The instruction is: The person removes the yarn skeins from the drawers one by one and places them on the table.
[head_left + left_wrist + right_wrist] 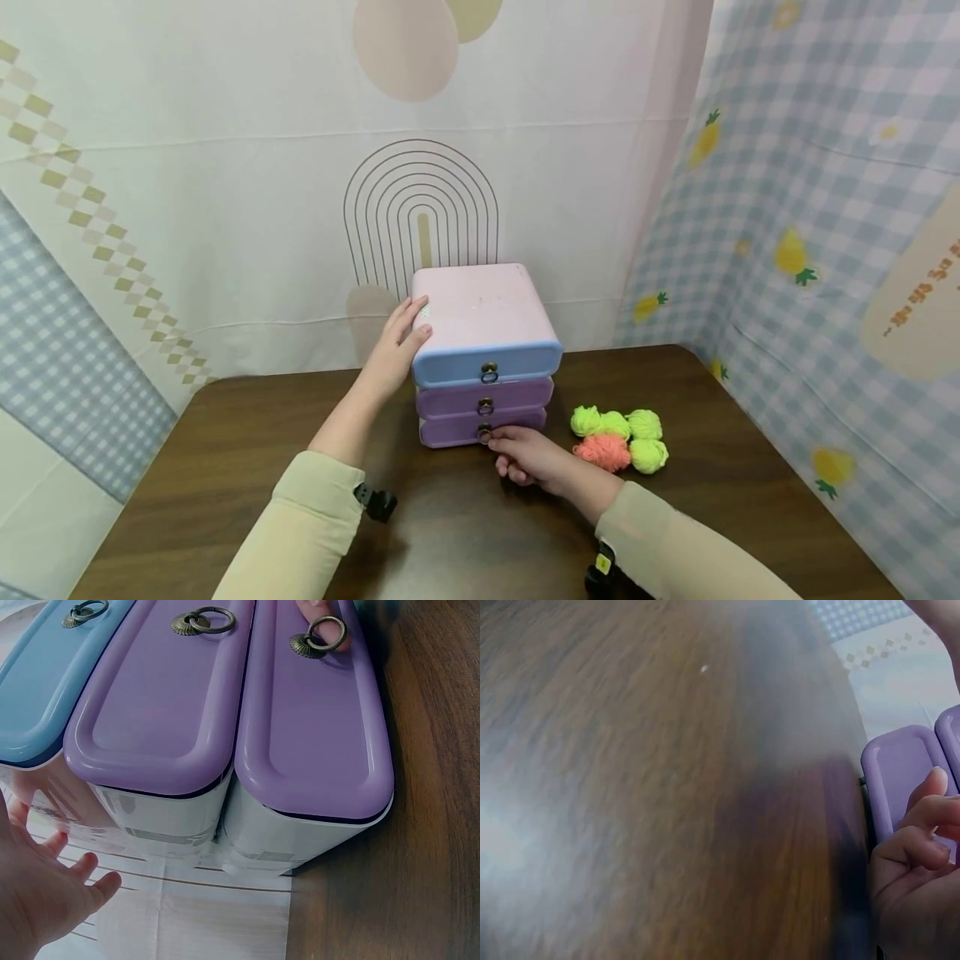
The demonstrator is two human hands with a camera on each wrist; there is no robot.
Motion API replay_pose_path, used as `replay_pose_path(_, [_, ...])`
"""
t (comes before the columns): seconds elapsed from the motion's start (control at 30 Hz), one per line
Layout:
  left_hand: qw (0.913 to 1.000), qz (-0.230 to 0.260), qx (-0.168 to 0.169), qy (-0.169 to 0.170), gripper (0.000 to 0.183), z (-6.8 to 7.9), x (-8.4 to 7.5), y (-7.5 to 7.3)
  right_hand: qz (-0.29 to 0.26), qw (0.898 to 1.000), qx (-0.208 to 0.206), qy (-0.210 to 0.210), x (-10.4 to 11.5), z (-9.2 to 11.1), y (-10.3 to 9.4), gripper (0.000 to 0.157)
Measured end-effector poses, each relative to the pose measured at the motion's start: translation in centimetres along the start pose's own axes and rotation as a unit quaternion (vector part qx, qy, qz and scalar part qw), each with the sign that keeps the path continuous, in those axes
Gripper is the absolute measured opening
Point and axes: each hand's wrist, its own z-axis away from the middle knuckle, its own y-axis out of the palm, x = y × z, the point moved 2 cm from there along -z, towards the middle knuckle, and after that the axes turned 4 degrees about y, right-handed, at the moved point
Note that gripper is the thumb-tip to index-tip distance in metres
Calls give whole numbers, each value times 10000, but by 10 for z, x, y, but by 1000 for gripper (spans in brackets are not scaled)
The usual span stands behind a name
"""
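Observation:
A small drawer chest (480, 304) with a pink top stands on the table, its blue top drawer (453, 367) above two purple ones. All three drawers look closed, each with a bronze ring pull. My left hand (393, 354) lies against the chest's upper left side, thumb on the top edge and fingers spread, as the left wrist view also shows. At the bottom purple drawer (315, 742), my right hand (528, 457) pinches the ring pull (306, 646); a fingertip shows behind the ring. The right hand's other fingers are curled in the right wrist view.
Several yellow-green yarn balls (647, 442) and an orange-pink one (603, 452) lie together to the right of the chest. The dark wooden table (247, 475) reaches back to a patterned cloth (247, 208), with a checked cloth on the right.

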Motion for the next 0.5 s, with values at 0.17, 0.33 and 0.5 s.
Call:
replay_pose_path(0.17, [10000,12,-19,-8,58,0,0,-1,-133,9998,-107,145,1,-2,3,40])
replay_pose_path(0.33, [10000,-18,-7,-28,58,0,0,-1,-99,9995,-215,218,0,-3,4,42])
replay_pose_path(0.5, [10000,4,-8,-42,58,0,0,0,-67,9993,-303,206,1,-4,4,43])
